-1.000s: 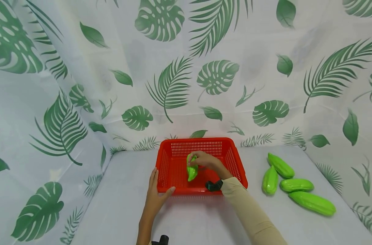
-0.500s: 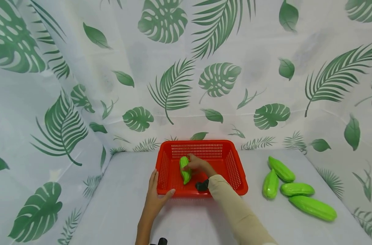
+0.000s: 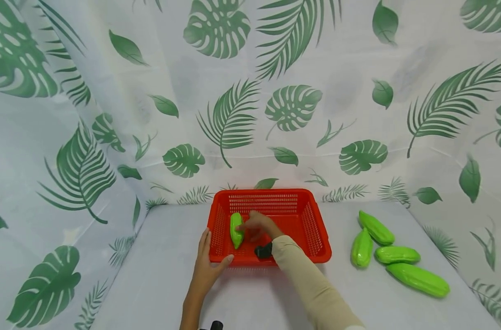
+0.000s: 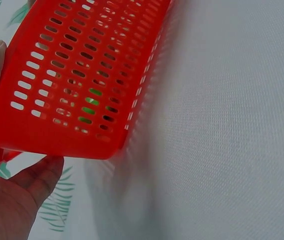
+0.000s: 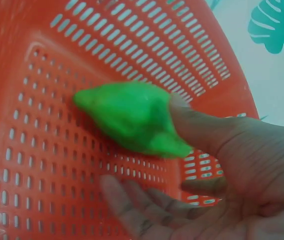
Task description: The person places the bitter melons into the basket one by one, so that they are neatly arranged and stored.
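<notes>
A bright green, ribbed vegetable [image 3: 236, 230] with a tapered end lies in the left part of the red basket [image 3: 316, 229]. My right hand [image 3: 258, 225] is inside the basket beside it. In the right wrist view, the right thumb [image 5: 196, 122] touches one end of the vegetable [image 5: 132, 115], while the other fingers [image 5: 127, 205] spread below, apart from it. My left hand [image 3: 207, 266] rests at the basket's front left corner, fingers along the left side and thumb spread toward the front rim. The left wrist view shows the left hand [image 4: 12, 195] touching the basket [image 4: 57, 142] from outside.
Several similar green vegetables [image 3: 398, 255] lie in a loose group on the white table [image 3: 164, 275], right of the basket. Behind the basket rises a white cloth backdrop [image 3: 234, 68] printed with green leaves.
My right hand has moved left within the basket with the vegetable, which now lies near the left wall. The thumb and fingers have parted around it. My left hand stays at the corner.
</notes>
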The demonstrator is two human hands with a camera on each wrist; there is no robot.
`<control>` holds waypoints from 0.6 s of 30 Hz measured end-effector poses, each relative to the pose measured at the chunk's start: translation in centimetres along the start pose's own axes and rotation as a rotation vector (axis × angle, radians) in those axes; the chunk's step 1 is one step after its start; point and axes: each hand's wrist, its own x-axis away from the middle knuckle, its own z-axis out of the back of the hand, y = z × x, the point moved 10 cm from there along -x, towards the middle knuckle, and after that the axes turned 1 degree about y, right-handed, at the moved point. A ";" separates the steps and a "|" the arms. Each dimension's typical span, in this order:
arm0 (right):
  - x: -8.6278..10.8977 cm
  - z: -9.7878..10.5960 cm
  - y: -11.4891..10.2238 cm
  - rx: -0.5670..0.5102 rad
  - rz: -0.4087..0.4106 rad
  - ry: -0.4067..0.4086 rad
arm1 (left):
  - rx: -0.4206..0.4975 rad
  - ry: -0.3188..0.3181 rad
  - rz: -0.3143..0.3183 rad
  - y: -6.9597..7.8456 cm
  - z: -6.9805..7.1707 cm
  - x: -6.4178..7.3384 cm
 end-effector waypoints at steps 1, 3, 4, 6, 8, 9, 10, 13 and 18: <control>0.2 -0.2 0.1 0.003 -0.018 -0.016 | -0.001 0.002 0.000 0.0 0.0 0.0; 0.5 -0.5 0.3 0.006 -0.046 -0.049 | 0.003 0.004 0.001 0.0 -0.1 0.0; 0.6 -0.7 0.2 0.012 -0.052 -0.064 | 0.004 0.007 -0.001 0.0 0.0 0.0; 0.5 -1.1 0.0 0.023 -0.053 -0.084 | 0.002 0.006 0.003 -0.2 0.0 -0.1; 0.4 -1.4 -0.2 0.035 -0.047 -0.097 | 0.006 0.005 0.006 -0.3 0.0 -0.1; 0.3 -1.5 -0.4 0.039 -0.044 -0.101 | 0.008 0.007 0.006 -0.4 0.0 -0.2; 0.2 -1.5 -0.5 0.044 -0.042 -0.102 | 0.013 0.008 0.006 -0.4 0.0 -0.2; -0.1 -1.6 -0.7 0.043 -0.044 -0.099 | 0.022 0.010 0.008 -0.4 0.0 -0.2; -0.6 -1.8 -0.9 0.002 -0.063 -0.083 | 0.029 0.011 -0.008 -0.3 0.0 -0.1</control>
